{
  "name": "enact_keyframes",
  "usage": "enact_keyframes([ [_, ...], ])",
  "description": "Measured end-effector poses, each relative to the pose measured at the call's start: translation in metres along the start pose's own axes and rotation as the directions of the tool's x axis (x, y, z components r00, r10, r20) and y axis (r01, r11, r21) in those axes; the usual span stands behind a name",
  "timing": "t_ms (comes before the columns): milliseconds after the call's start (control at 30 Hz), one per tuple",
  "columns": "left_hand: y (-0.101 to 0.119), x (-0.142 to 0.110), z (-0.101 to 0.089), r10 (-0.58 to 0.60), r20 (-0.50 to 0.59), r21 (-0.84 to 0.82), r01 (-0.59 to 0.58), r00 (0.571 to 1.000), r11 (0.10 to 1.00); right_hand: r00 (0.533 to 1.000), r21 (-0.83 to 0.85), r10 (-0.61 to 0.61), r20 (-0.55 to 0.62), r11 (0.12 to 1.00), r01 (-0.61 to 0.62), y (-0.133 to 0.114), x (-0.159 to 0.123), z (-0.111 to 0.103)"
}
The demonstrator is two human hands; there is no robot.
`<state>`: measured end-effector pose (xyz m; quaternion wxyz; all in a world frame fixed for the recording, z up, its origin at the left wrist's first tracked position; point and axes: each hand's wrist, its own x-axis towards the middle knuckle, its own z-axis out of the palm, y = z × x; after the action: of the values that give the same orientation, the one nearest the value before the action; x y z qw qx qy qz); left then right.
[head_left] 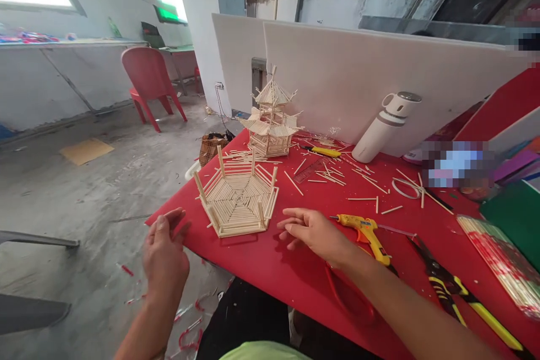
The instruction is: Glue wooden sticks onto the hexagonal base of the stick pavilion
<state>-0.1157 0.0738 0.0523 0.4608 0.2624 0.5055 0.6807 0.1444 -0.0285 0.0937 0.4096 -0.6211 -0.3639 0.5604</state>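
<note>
Platform (239, 219): a six-sided piece of pale wooden sticks, lying flat on our red bench (253, 261) near its left corner, between our two hands.
Floor done: stick rings run from the centre to the edge, and we judge this layer close to complete.
Posts (221, 161): we count six standing at the corners, some leaning slightly outward.
Left undone: nothing spans the post tops, so we read the piece as part-built; whether the sticks behind the back posts belong to it, we cannot tell.
Left hand (166, 250): beside the bench corner, its grip loosely spread, holding nothing we can see.
Right hand (310, 233): right of the platform and apart from it, grip likewise spread and bare.
Pagoda model (272, 129): behind the platform, roofed in two tiers and looking further along.
Tools: glue gun (369, 233) and pliers (436, 270) lie to our right, utility knife (324, 151) farther back among loose sticks (333, 174).
</note>
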Motion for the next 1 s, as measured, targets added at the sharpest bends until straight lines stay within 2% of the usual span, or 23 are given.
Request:
enact_keyframes([
  [33,0.0,-0.006,-0.007,0.041,-0.003,0.027,-0.041,0.999,0.999,1.0,-0.045,-0.018,-0.004,0.999,0.018,0.003,-0.005,-0.002],
  [100,-0.002,-0.02,-0.019,0.081,0.011,0.08,-0.082,0.997,0.993,0.995,-0.245,-0.085,-0.058,0.967,0.068,0.014,-0.016,-0.005],
  [133,-0.003,-0.027,-0.024,0.086,0.026,0.115,-0.089,0.996,0.989,0.984,-0.384,-0.138,-0.116,0.92,0.084,0.021,-0.022,-0.004],
  [200,-0.007,-0.043,-0.031,0.093,0.073,0.215,-0.106,0.993,0.971,0.927,-0.632,-0.285,-0.242,0.771,0.072,0.033,-0.03,0.0],
  [267,-0.012,-0.058,-0.032,0.11,0.184,0.331,-0.167,0.977,0.929,0.867,-0.767,-0.407,-0.288,0.64,0.046,0.04,-0.033,0.006],
  [333,-0.017,-0.073,-0.027,0.113,0.36,0.411,-0.266,0.926,0.872,0.847,-0.84,-0.466,-0.256,0.54,0.043,0.039,-0.027,0.014],
  [400,-0.021,-0.084,-0.02,0.094,0.514,0.44,-0.356,0.852,0.824,0.856,-0.901,-0.475,-0.205,0.433,0.025,0.032,-0.014,0.021],
  [467,-0.025,-0.092,-0.012,0.076,0.602,0.442,-0.41,0.795,0.798,0.881,-0.942,-0.442,-0.168,0.334,-0.013,0.025,0.0,0.029],
  [567,-0.027,-0.098,-0.006,0.041,0.652,0.448,-0.429,0.757,0.784,0.918,-0.969,-0.379,-0.114,0.247,-0.019,0.024,0.01,0.039],
  [700,-0.026,-0.101,-0.011,0.087,0.711,0.43,-0.53,0.698,0.731,0.928,-0.978,-0.371,0.009,0.189,0.085,0.044,-0.012,0.049],
  [767,-0.027,-0.102,-0.011,0.153,0.759,0.382,-0.623,0.633,0.682,0.927,-0.972,-0.37,0.061,0.191,0.14,0.055,-0.032,0.052],
  [833,-0.029,-0.102,-0.007,0.184,0.826,0.311,-0.702,0.533,0.64,0.924,-0.962,-0.371,0.091,0.208,0.178,0.063,-0.05,0.054],
  [900,-0.033,-0.103,0.0,0.133,0.916,0.234,-0.771,0.379,0.592,0.925,-0.949,-0.364,0.106,0.24,0.204,0.07,-0.064,0.058],
  [967,-0.036,-0.102,0.006,0.025,0.977,0.166,-0.831,0.211,0.532,0.925,-0.936,-0.363,0.109,0.275,0.218,0.076,-0.073,0.06],
  [1000,-0.038,-0.101,0.007,-0.026,0.989,0.136,-0.855,0.142,0.501,0.925,-0.932,-0.366,0.103,0.289,0.217,0.078,-0.076,0.061],
])
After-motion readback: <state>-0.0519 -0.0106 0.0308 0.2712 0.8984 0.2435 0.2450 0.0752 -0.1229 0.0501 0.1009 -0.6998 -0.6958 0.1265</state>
